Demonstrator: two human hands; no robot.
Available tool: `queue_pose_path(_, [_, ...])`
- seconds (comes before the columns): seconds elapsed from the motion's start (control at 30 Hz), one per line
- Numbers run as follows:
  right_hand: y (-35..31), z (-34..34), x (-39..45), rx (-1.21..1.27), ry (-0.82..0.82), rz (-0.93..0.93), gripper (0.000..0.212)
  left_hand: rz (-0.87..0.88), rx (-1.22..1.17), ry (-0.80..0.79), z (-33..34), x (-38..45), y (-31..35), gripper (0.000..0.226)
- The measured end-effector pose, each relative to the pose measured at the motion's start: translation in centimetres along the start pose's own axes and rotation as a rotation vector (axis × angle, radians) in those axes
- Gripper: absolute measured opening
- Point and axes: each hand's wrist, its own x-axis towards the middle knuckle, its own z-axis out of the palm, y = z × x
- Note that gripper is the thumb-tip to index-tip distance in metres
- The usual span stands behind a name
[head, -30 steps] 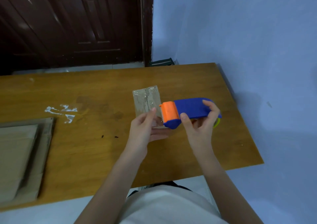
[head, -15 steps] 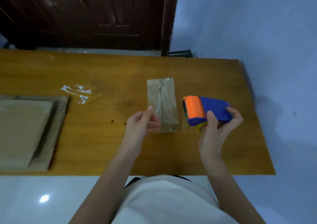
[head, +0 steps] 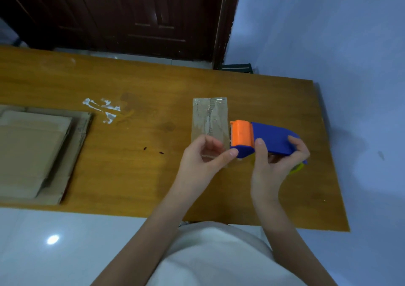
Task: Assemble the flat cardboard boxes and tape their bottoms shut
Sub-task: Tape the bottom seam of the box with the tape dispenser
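While the right hand point(head: 276, 163) grips the unlabelled tape dispenser point(head: 263, 140), the left hand point(head: 202, 156) touches the box point(head: 209, 117).

box point(head: 210, 119): no print I can read, only clear tape
tape dispenser point(head: 260, 140): no brand or label
surface point(head: 153, 84): no writing

Small taped box point(head: 210, 117) stands mid-frame; blue-orange tape dispenser point(head: 260, 138) just right; flat cardboard stack point(head: 32, 152) at left edge.

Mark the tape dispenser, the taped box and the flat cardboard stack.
tape dispenser point(head: 270, 140), head view, on its blue body.
taped box point(head: 209, 116), head view, on its taped seam.
flat cardboard stack point(head: 30, 152), head view, on the top sheet.
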Motion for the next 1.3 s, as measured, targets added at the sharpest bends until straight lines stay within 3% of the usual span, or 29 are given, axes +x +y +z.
queue_pose_path(0.13, [-0.2,0.1,0.1,0.032,-0.001,0.049,0.052,0.03,-0.004,0.016,-0.1,0.3,-0.6,0.005])
queue_pose_path(0.47, [-0.2,-0.1,-0.6,0.09,-0.049,0.2,0.048,-0.101,-0.073,0.181,-0.4,1.1,-1.3,0.021])
queue_pose_path(0.83, [0.0,1.1,-0.8,0.09,-0.163,0.061,0.05,0.099,0.342,0.354,-1.9,1.2,-4.5,0.027])
queue_pose_path(1.1, [-0.1,1.9,-1.1,-0.054,-0.248,-0.04,0.054,0.085,0.417,0.442,-3.0,1.5,-5.4,0.027])
queue_pose_path(1.3, [-0.3,1.1,-0.4,-0.037,-0.132,-0.023,0.05,0.0,0.44,0.517,-5.3,1.1,-6.5,0.027])
